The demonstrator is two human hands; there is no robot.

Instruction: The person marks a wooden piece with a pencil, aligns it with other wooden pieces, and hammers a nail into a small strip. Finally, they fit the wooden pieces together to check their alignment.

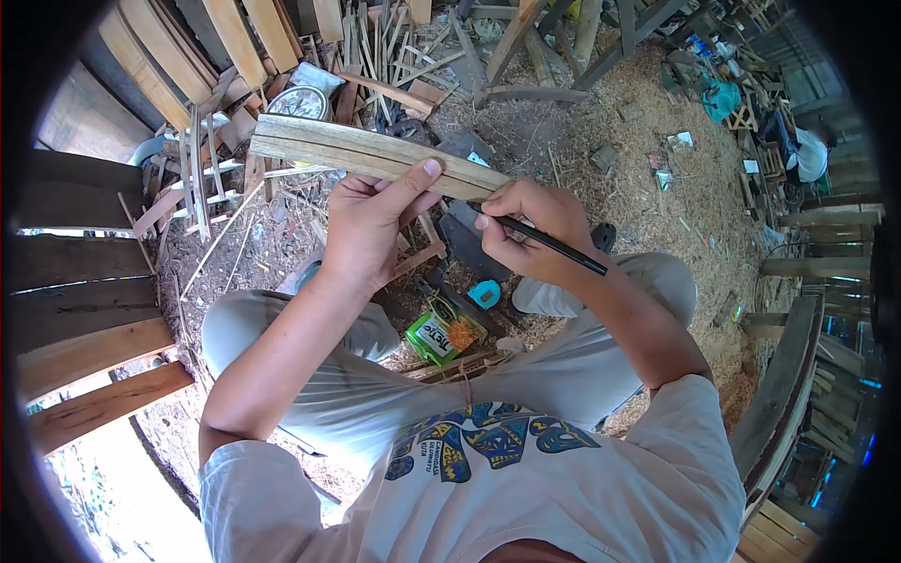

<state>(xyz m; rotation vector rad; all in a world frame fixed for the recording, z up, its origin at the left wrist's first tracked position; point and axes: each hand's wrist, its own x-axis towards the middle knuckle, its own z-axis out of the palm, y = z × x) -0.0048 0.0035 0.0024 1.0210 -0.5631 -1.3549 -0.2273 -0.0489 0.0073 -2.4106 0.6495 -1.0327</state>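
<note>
A narrow wooden board with a dark lengthwise line is raised in front of me, its left end angled upward. My left hand grips its lower edge near the middle, thumb across the face. At the board's right end, my right hand is closed on a black pen or pencil, whose back end points down to the right. The tip lies close to the board's lower edge; whether it touches cannot be made out. Below my hands are a turquoise tape measure and a green packet on the ground.
Loose sticks and offcuts lie at the upper left, near leaning planks and a round metal-rimmed object. Timber trestle legs stand ahead. Wood shavings cover the ground to the right. A slatted wall is at left.
</note>
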